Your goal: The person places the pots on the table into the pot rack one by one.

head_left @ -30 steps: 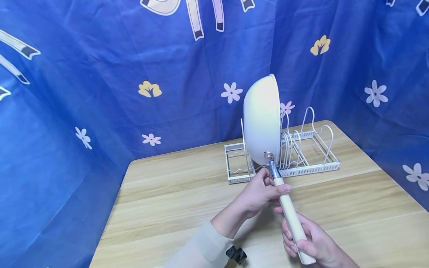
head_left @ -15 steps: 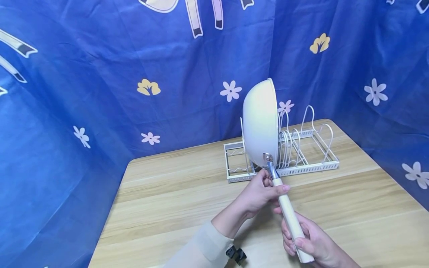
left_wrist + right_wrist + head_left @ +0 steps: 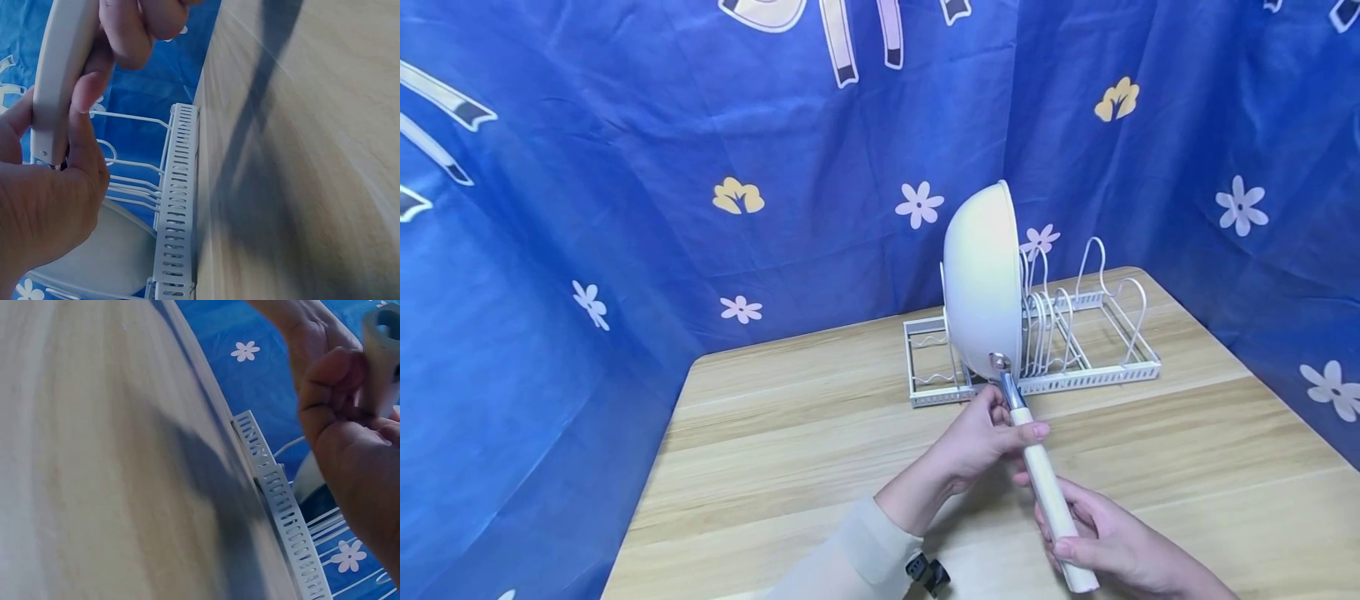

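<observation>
A white frying pan [image 3: 981, 275] stands on its edge in the white wire rack [image 3: 1075, 382], its rounded outside facing left. Its pale handle [image 3: 1051, 492] slants down toward the front right. Near the metal neck, my left hand [image 3: 977, 437] grips the handle, thumb across the top. Lower down, my right hand [image 3: 1097, 537] holds the handle close to its end. In the left wrist view, the pan [image 3: 106, 256] sits between the rack's wires, and both hands are wrapped about the handle [image 3: 62, 75]. The right wrist view shows the handle's hollow end [image 3: 382, 337].
The rack's several wire dividers [image 3: 1131, 321] rise to the right of the pan. A wooden table [image 3: 775, 450] lies under everything, and a blue patterned cloth [image 3: 820, 208] hangs behind and at both sides. A black strap piece [image 3: 928, 573] is at the left sleeve.
The pan has come down a little into the rack and shifted slightly left. Both hands keep hold of the handle, whose end has swung slightly left.
</observation>
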The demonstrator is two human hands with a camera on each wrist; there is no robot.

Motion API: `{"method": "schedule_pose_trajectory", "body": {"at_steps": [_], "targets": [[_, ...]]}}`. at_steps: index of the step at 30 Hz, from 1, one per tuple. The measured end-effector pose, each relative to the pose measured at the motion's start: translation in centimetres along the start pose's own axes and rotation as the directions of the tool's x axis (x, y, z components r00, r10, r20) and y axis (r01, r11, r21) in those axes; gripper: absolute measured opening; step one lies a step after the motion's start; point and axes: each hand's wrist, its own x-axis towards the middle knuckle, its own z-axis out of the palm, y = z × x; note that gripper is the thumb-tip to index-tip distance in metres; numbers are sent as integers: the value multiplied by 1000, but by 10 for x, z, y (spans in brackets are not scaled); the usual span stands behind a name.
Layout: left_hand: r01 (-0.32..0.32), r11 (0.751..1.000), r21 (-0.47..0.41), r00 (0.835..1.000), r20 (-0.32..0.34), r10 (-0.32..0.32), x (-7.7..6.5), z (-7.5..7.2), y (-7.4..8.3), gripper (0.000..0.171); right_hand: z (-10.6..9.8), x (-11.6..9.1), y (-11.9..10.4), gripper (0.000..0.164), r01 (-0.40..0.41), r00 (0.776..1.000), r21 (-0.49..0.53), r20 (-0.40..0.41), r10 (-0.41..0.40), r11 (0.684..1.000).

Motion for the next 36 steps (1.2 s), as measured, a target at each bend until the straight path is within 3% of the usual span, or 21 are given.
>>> {"method": "schedule_pose_trajectory", "body": {"at_steps": [7,14,23,27,33,36], "targets": [[25,1000,2,1000,6,-25,-1,-3,-7,46,2,0,0,68,-47,999,-102,-31,44,994],[29,999,-22,997,74,-28,-2,-9,-11,47,3,-2,-6,71,-131,990,-165,-68,121,978],[44,997,-63,993,116,-36,0,-16,-17,51,2,0,-5,72,-218,971,-309,-169,172,926],[57,995,-84,993,103,-49,1,-16,-20,55,1,0,-2,75,-241,961,-393,-227,160,887],[89,992,-88,994,75,-83,3,-17,-24,61,0,-1,2,78,-317,931,-538,-333,148,781],[98,991,-93,994,62,-92,5,-18,-27,62,0,1,4,81,-345,919,-560,-364,151,753]]}}
